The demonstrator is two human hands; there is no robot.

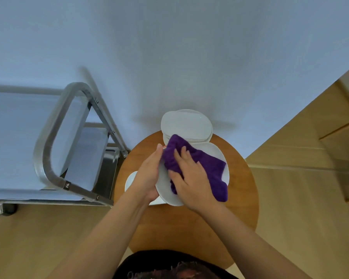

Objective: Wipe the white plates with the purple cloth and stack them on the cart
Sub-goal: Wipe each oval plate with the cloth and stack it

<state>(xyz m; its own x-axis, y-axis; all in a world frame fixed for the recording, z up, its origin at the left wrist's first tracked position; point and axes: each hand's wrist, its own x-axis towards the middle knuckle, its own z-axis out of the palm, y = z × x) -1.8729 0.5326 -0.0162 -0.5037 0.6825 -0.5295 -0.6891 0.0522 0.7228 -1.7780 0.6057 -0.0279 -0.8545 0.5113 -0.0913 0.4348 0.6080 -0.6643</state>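
A: What is seen nearest the camera?

B: A dark garment [169,264] on the person's torso is seen at the bottom edge, with two bare forearms reaching forward over a round wooden table [240,198].

A: What is being held?

B: A white plate [216,152] is held tilted above the table. Its left rim is gripped by the left hand [147,176], fingers curled under and thumb along the edge. A purple cloth [210,168] is pressed onto the plate's face by the right hand [191,178], whose fingers lie spread and nearly straight on the fabric; part of the cloth hangs over the plate's near rim.

A: Where are the other plates?

B: A stack of white plates [186,125] is set at the table's far edge, just beyond the held plate. Another white plate [130,181] lies on the table, mostly hidden under the left hand.

A: And the cart?

B: A metal cart [48,137] stands just left of the table. No plates can be made out on its shelves.

A: How will the plate handle?

B: It is judged stiff, smooth, probably slippery and breakable, so it is best gripped at the rim and supported from beneath. The cloth is soft and limp, and is best bunched under the palm.
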